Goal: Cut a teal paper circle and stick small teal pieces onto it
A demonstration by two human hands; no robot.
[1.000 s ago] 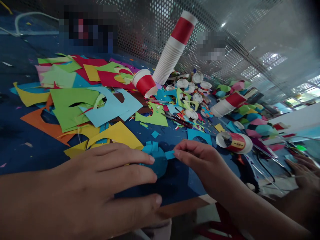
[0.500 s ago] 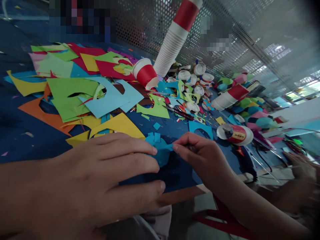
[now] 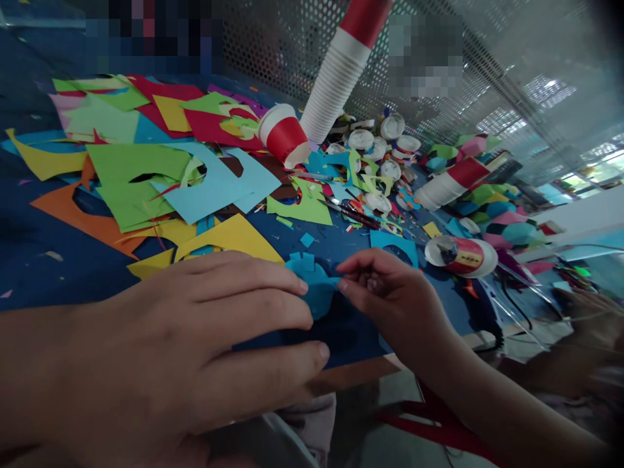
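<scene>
A small round piece of blue paper (image 3: 319,292) with tabs at its edge lies near the front of the dark blue table. My left hand (image 3: 234,318) lies stretched over its left side, fingers spread and fingertips touching the paper; the thumb is hidden. At the disc's right side, one tab points toward my right hand (image 3: 390,279). Its thumb tip is at the tab, while the index fingertip stands a little above, with a narrow gap between them. Just behind the disc lies a small blue paper square (image 3: 307,240).
Coloured paper scraps (image 3: 131,175) spread over the left. Behind stand a red paper cup (image 3: 284,135) and a tall cup stack (image 3: 336,78). Dark-handled scissors (image 3: 358,213) lie mid-table. A tipped cup (image 3: 463,255) and a glue gun (image 3: 480,309) are right, near another person's hand (image 3: 585,312).
My right index finger has lifted from the thumb, opening the pinch at the tab. My left hand stays on the blue disc. The view has shifted slightly.
</scene>
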